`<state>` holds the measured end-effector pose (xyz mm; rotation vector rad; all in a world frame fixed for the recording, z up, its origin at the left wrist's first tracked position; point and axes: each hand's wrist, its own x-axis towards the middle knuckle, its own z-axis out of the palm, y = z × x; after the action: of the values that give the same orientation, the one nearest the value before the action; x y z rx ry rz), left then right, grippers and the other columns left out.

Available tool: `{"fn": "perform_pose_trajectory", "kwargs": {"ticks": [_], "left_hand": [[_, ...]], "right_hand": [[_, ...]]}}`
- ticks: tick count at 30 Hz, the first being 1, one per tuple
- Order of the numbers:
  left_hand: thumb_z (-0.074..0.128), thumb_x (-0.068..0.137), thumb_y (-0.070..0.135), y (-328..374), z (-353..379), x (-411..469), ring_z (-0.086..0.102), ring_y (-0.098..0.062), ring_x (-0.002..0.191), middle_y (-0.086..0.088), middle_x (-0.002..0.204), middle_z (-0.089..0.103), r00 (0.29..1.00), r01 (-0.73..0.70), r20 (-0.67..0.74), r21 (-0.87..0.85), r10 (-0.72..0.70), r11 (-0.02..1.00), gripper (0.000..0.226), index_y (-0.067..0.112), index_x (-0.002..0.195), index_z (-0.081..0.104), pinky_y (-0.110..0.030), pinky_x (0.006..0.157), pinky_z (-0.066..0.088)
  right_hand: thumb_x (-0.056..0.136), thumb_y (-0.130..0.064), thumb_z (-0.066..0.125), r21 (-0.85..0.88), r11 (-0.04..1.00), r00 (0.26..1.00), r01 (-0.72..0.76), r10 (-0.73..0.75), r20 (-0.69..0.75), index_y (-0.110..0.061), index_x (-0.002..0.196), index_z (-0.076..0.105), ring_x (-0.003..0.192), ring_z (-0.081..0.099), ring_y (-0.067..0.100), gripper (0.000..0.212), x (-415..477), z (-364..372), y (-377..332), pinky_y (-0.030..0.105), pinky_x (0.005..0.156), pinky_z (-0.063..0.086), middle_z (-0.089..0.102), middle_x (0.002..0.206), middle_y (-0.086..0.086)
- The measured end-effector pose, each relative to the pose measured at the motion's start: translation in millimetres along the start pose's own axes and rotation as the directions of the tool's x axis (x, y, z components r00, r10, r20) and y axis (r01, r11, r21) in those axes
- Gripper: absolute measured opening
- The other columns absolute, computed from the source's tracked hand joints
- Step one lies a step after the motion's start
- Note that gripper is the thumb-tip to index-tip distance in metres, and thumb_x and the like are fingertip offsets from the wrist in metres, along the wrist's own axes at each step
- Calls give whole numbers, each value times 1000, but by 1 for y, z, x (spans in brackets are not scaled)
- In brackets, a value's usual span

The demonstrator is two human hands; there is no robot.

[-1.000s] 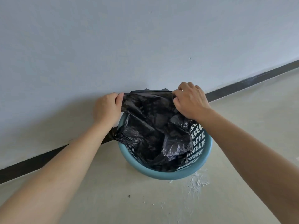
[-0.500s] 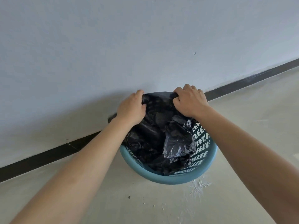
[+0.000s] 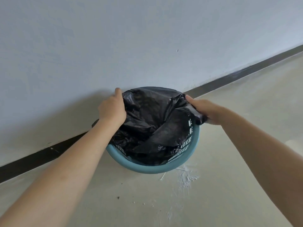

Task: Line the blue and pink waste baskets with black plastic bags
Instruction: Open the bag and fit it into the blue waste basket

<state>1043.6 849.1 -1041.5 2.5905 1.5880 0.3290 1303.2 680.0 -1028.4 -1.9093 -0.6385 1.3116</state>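
Note:
A round blue waste basket (image 3: pixel 152 168) with a perforated wall stands on the floor against the wall. A crumpled black plastic bag (image 3: pixel 152 122) fills its inside and its edge lies over the far rim. My left hand (image 3: pixel 112 108) grips the bag's edge at the basket's left rim. My right hand (image 3: pixel 205 111) grips the bag's edge at the right rim, pulled over the outside. The near rim is bare blue. No pink basket is in view.
A pale wall (image 3: pixel 147 38) rises right behind the basket, with a dark skirting strip (image 3: pixel 237 76) along its foot. The beige floor (image 3: pixel 246 128) has white powder marks (image 3: pixel 186 176) and small specks in front of the basket.
Both hands have spread apart along the rim, the right one far to the right, stretching the bag's edge down over the basket's far rim. The bag lies flatter and wider.

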Motion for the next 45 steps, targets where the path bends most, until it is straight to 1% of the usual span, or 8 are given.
{"fn": "perform_pose_trajectory", "kwargs": {"ticks": [5, 10, 15, 19, 26, 32, 41, 45], "left_hand": [[61, 87, 7, 9, -11, -11, 51, -31, 76, -15, 105, 54, 999, -30, -8, 37, 31, 999, 36, 6, 117, 41, -39, 58, 38], [47, 94, 45, 58, -40, -36, 54, -29, 108, -9, 119, 60, 886, -426, -247, -94, 393, 900, 44, 10, 119, 55, -45, 86, 46], [44, 67, 87, 114, -48, -100, 60, -18, 97, 8, 108, 66, 778, -478, 280, -315, 562, 820, 82, 29, 124, 51, -40, 84, 49], [60, 86, 43, 121, -38, -136, 62, -22, 85, 4, 97, 62, 663, -692, 216, -188, 717, 697, 35, 25, 116, 57, -35, 66, 50], [48, 59, -6, 112, -32, -177, 42, -14, 51, 2, 68, 51, 396, -900, 144, 256, 907, 352, 30, 17, 74, 60, -23, 39, 26], [41, 82, -2, 94, -23, -194, 45, -20, 65, -5, 81, 54, 391, -876, -23, 296, 920, 380, 46, 3, 125, 57, -30, 49, 31], [51, 93, 1, 71, -47, -202, 58, -23, 80, -11, 105, 58, 579, -806, -109, -225, 808, 547, 17, 3, 105, 63, -36, 56, 54], [53, 94, 9, 65, -62, -175, 60, -28, 106, -9, 108, 63, 587, -799, -247, -25, 771, 600, 20, 8, 109, 66, -41, 81, 53]], "right_hand": [[91, 2, 57, -315, 948, 973, 37, -107, -207, 8, 94, 62, 82, 47, 24, 9, 16, -1, 31, 35, 69, 37, 54, 87, 15], [93, -12, 54, -511, 859, 856, 27, -284, -432, -14, 119, 61, 102, 59, 29, 27, 22, 3, 19, 31, 76, 43, 65, 113, 11], [96, -47, 39, -400, 916, 798, 16, -253, -547, -14, 105, 62, 100, 56, 29, 41, 13, -4, 18, 33, 80, 42, 62, 114, 12], [95, -59, 29, -449, 882, 757, 140, -388, -525, -22, 75, 50, 83, 53, 23, 47, -6, -4, 9, 33, 64, 36, 58, 80, -2], [85, -74, 22, -463, 844, 857, 269, -429, -284, -24, 125, 53, 110, 53, 22, 72, -21, 24, 35, 36, 87, 37, 61, 115, -1], [100, -51, 28, -410, 894, 750, 180, -394, -531, -19, 114, 53, 102, 55, 31, 43, -28, 33, 54, 33, 76, 32, 62, 103, 7], [94, -18, 41, -755, 649, 819, 93, -482, -313, -10, 107, 50, 87, 61, 36, 17, -27, 35, 63, 41, 70, 49, 60, 99, 19], [89, -8, 55, -648, 762, 860, 10, -338, -383, -10, 122, 57, 108, 55, 36, 33, -26, 22, 47, 36, 84, 46, 50, 125, 21]]}}
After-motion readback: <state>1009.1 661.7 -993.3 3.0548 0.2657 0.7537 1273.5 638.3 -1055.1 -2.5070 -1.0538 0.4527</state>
